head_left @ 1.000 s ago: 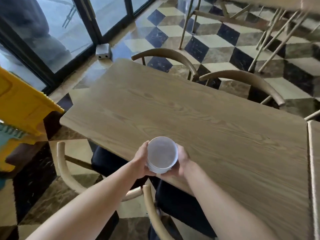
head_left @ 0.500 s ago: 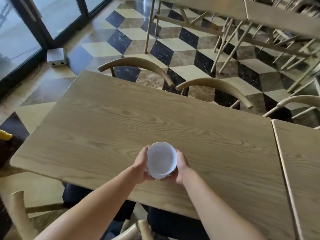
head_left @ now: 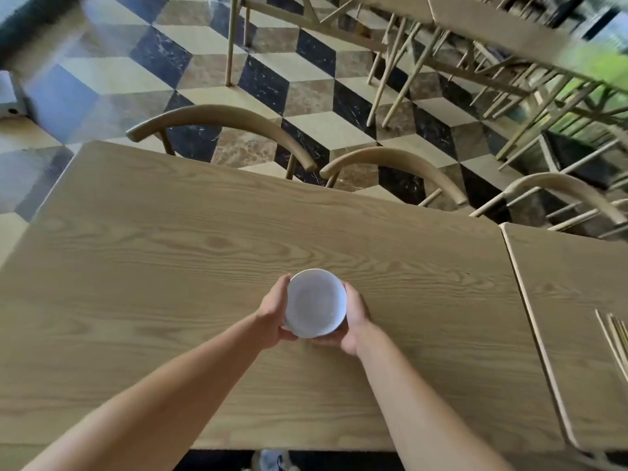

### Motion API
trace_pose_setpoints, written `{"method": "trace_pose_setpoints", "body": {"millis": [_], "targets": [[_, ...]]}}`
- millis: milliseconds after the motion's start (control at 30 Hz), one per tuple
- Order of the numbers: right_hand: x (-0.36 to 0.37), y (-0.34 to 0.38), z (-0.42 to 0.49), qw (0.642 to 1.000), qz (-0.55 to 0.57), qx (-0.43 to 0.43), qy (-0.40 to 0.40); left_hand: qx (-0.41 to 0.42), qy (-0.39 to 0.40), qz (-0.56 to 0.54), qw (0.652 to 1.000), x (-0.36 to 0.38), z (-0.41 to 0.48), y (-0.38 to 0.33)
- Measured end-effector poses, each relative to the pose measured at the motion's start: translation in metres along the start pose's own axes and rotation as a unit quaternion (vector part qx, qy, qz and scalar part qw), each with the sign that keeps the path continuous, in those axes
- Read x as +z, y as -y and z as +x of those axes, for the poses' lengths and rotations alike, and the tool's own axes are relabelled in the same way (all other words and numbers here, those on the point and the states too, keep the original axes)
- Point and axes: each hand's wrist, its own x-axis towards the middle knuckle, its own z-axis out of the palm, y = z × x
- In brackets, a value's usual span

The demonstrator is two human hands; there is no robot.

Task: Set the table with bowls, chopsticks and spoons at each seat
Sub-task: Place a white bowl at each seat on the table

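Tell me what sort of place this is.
Probably a restaurant or cafe dining room: rows of matching wooden tables pushed end to end, identical bentwood chairs, a patterned marble floor. Both hands hold a white bowl, and chopsticks lie nearby.

A bowl (head_left: 316,302) is held between the left hand (head_left: 272,316) and right hand (head_left: 355,317) over the counter (head_left: 170,266). Beyond the hands, chairs (head_left: 221,119) are tucked at the far edge. Right of the hands, chopsticks (head_left: 613,341) lie on a second counter (head_left: 571,283).
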Motion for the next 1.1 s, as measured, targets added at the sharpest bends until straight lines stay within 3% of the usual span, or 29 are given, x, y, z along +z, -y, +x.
{"method": "trace_pose_setpoints", "body": {"millis": [267,433,633,833,1100], "targets": [[0.003,0.002,-0.004,0.999,-0.034,-0.006,-0.039,0.019,0.015,0.045,0.999,-0.006,-0.008,-0.009],[-0.004,-0.008,-0.011,0.992,-0.092,-0.079,-0.025,0.027,0.025,0.067,0.997,-0.007,-0.022,-0.013],[-0.009,-0.016,-0.01,0.941,-0.209,-0.238,-0.118,0.096,-0.005,0.108,0.989,-0.01,-0.028,-0.008],[-0.006,-0.02,-0.008,0.943,-0.196,-0.224,-0.148,0.137,-0.015,0.112,0.984,-0.009,-0.04,0.002],[0.0,-0.016,-0.017,0.906,-0.271,-0.264,-0.187,0.183,-0.053,0.161,0.968,-0.004,-0.047,0.007]]}}
